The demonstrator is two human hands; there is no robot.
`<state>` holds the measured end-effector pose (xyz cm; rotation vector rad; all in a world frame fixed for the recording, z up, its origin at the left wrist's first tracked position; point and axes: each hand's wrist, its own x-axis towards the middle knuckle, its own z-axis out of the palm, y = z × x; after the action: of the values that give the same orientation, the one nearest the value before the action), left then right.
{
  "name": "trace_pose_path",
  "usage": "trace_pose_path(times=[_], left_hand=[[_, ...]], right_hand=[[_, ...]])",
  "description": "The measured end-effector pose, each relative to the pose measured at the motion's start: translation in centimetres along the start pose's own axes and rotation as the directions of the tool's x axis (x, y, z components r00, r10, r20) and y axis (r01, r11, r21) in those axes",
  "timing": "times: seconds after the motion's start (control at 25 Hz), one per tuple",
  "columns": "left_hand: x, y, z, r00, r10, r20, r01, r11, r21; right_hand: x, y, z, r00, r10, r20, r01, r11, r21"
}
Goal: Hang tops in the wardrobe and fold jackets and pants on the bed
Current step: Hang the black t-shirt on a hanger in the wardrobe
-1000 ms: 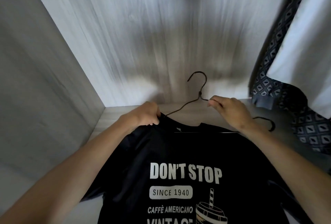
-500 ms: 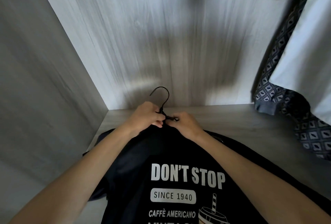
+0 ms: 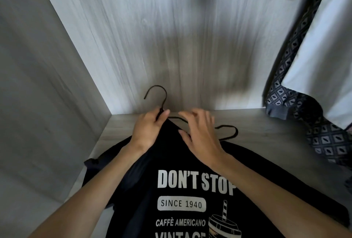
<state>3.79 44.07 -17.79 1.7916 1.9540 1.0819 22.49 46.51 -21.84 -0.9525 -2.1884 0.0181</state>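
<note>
The left hand pinches the hanger at its neck, together with the collar of the black T-shirt. The right hand is spread loose over the right shoulder and holds nothing. The hanger runs left to right, hook pointing far. Its right end pokes out bare just beyond those fingers, so the right hand looks best placed to pull cloth over it. The shirt lies flat on the wardrobe floor, with open room left and a patterned garment hanging at right.

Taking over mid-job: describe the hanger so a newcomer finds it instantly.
On the wardrobe shelf lies a black T-shirt printed DON'T STOP. At its collar, the left hand pinches the hanger. It alone is thin black wire, its hook curling upward.
</note>
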Motion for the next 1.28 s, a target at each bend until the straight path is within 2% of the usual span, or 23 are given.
trace_pose_path(times=[0.08, 0.12, 0.16, 0.2, 0.24, 0.28, 0.32, 0.36, 0.44, 0.48, 0.56, 0.76, 0.92, 1.08, 1.16, 1.28], left_hand=[[0.2, -0.1, -0.2, 0.993, -0.087, -0.074, 0.078, 0.990, -0.120], [0.3, -0.2, -0.4, 0.988, -0.120, -0.092, 0.103, 0.980, -0.172], [0.3, -0.2, -0.5, 0.986, -0.138, -0.099, 0.116, 0.974, -0.196], [0.3, -0.1, -0.5, 0.984, -0.143, -0.104, 0.120, 0.972, -0.201], [0.2, 0.0, -0.5, 0.984, -0.144, -0.107, 0.120, 0.972, -0.200], [0.2, 0.2, -0.4, 0.984, -0.144, -0.104, 0.121, 0.972, -0.200], [0.3, 0.2, -0.3, 0.985, -0.141, -0.099, 0.119, 0.972, -0.204], [0.2, 0.3, -0.4, 0.986, -0.140, -0.091, 0.118, 0.970, -0.215], [0.2, 0.4, -0.6, 0.989, -0.133, -0.071, 0.113, 0.966, -0.233], [0.1, 0.4, -0.7, 0.990, -0.125, -0.067, 0.106, 0.967, -0.232], [-0.1, 0.6, -1.1, 0.991, -0.112, -0.069, 0.093, 0.968, -0.233], [-0.3, -0.5, -2.0, 0.988, -0.110, -0.106, 0.080, 0.965, -0.250], [-0.5, -1.9, -1.8, 0.994, -0.010, -0.107, 0.000, 0.995, -0.100], [-0.8, -2.9, -1.2, 0.992, 0.077, -0.097, -0.074, 0.997, 0.030], [-0.7, -2.7, -0.9, 0.992, 0.079, -0.100, -0.076, 0.997, 0.030], [-0.4, -2.3, -0.9, 0.989, 0.116, -0.090, -0.111, 0.992, 0.056]], right_hand=[[-4.5, 2.2, -0.2, 0.975, -0.215, -0.055, 0.218, 0.975, 0.039], [-6.3, 3.7, -0.3, 0.976, -0.216, -0.016, 0.217, 0.971, 0.104], [-7.2, 4.8, -0.4, 0.993, -0.115, 0.026, 0.107, 0.974, 0.197], [-7.1, 5.9, -0.4, 0.995, 0.069, 0.077, -0.090, 0.944, 0.317], [-5.9, 6.5, -0.5, 0.952, 0.258, 0.165, -0.306, 0.837, 0.454], [-4.3, 7.1, -0.5, 0.881, 0.363, 0.303, -0.473, 0.692, 0.546], [-2.9, 7.4, -0.4, 0.811, 0.359, 0.463, -0.581, 0.590, 0.560], [-1.8, 7.5, -0.1, 0.739, 0.299, 0.604, -0.645, 0.571, 0.507], [-0.7, 7.5, 1.1, 0.576, 0.174, 0.799, -0.670, 0.660, 0.340], [-0.6, 7.2, 1.4, 0.513, 0.165, 0.843, -0.646, 0.720, 0.252], [0.0, 6.6, 1.2, 0.473, 0.175, 0.864, -0.587, 0.794, 0.160], [1.3, 8.3, -2.3, 0.594, 0.189, 0.782, -0.375, 0.925, 0.060], [0.3, 9.4, -4.9, 0.679, 0.368, 0.635, -0.468, 0.884, -0.013], [0.7, 8.7, -7.9, 0.790, 0.437, 0.430, -0.436, 0.894, -0.107], [0.8, 7.9, -8.6, 0.818, 0.429, 0.383, -0.431, 0.898, -0.084], [1.2, 6.6, -8.7, 0.833, 0.311, 0.457, -0.348, 0.938, -0.003]])
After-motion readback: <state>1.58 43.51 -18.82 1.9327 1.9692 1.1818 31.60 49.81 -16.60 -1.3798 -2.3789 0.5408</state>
